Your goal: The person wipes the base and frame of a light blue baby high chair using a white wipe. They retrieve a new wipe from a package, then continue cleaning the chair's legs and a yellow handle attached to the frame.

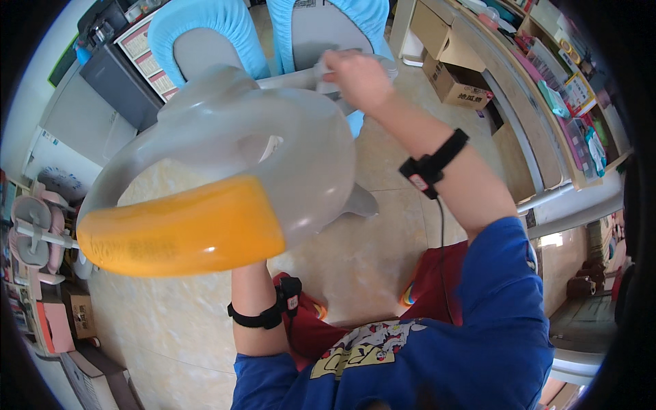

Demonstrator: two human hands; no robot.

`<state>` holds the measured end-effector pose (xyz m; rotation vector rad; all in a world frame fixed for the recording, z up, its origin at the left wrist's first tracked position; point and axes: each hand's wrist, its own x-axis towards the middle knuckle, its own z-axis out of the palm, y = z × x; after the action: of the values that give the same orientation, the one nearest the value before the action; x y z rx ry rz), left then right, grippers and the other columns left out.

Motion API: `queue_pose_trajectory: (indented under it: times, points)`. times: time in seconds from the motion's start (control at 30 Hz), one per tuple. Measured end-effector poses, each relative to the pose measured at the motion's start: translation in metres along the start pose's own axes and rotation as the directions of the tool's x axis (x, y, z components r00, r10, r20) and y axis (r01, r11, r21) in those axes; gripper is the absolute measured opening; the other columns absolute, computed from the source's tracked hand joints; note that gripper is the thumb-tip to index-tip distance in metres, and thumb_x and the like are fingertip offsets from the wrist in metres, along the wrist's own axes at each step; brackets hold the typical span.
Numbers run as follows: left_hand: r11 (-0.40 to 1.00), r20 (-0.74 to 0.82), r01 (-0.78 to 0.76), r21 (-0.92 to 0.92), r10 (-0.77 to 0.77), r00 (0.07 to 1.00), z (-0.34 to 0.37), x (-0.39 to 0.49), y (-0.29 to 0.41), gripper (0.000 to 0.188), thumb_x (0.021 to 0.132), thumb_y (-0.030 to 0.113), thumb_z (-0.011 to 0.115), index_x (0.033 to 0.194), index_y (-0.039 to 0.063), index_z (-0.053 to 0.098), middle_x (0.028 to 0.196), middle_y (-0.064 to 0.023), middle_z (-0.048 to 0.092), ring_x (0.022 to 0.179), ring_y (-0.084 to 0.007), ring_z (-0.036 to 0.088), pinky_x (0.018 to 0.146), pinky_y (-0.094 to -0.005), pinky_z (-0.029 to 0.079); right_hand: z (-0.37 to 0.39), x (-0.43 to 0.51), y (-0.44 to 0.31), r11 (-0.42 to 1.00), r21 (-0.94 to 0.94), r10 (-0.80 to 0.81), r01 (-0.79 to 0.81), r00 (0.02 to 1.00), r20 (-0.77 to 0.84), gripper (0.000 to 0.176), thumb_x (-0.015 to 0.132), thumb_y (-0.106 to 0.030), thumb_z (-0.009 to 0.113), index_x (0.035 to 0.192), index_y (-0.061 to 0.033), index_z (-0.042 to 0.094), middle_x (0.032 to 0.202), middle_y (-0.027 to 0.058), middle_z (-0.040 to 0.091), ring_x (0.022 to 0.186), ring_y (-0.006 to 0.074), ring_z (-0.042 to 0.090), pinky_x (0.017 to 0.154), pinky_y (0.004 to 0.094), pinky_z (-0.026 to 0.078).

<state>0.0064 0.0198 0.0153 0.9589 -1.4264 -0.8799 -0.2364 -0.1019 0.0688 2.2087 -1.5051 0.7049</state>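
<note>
A large glossy grey inflatable (312,154), ring-shaped with an orange section (195,225) that bears writing, is held up in front of me above the floor. A small grey fin-like part (361,202) sticks out at its lower right. My right hand (359,79) is beyond its far right side, fingers closed on a translucent grey part (322,77) that is blurred. Whether that part belongs to the inflatable is hard to tell. My left forearm (253,292) rises beneath the orange section, which hides my left hand. Both forearms wear black straps with small wired boxes.
Two chairs with light-blue covers (205,31) stand ahead. A wooden desk (512,66) with many small items runs along the right, a cardboard box (453,84) below it. At left are a grey cabinet (123,77) and a pink-and-grey child's seat (38,230).
</note>
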Motion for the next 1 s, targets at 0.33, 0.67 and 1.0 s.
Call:
queue_pose_trajectory:
  times: [0.33,0.67,1.0]
  points:
    - [0.988,0.038,0.043,0.15,-0.049,0.998,0.007,-0.009,0.01,0.043,0.075,0.015,0.08,0.111,0.002,0.061,0.111,-0.0072,0.063,0.1,-0.02,0.06,0.087,-0.0343,0.048,0.004,0.008,-0.015,0.966,-0.141,-0.223,0.219,0.975,-0.017,0.02,0.076,-0.013,0.066,0.094,-0.0079,0.06,0.081,0.0089,0.063,0.086,0.0262,0.062,0.075,0.0375,0.049]
    - [0.989,0.072,-0.113,0.099,0.106,0.992,0.009,0.005,0.02,0.077,0.064,0.024,0.083,0.131,0.009,0.047,0.121,-0.0115,0.058,0.111,-0.0307,0.055,0.095,-0.0388,0.036,0.007,-0.001,0.023,0.875,0.471,-0.125,0.111,0.992,0.0,0.032,0.088,-0.02,0.062,0.115,-0.0027,0.058,0.11,0.01,0.063,0.104,0.0236,0.061,0.086,0.0378,0.05]
    - [0.979,0.094,-0.155,-0.134,0.168,0.981,0.004,0.005,0.02,0.094,0.066,0.034,0.086,0.141,0.005,0.037,0.131,-0.0124,0.053,0.121,-0.0272,0.051,0.102,-0.0381,0.037,-0.034,-0.086,-0.002,0.347,0.842,0.509,-0.412,0.837,0.2,0.025,0.092,-0.008,0.054,0.115,-0.0015,0.061,0.106,0.0044,0.066,0.096,0.0119,0.06,0.085,0.0288,0.048]
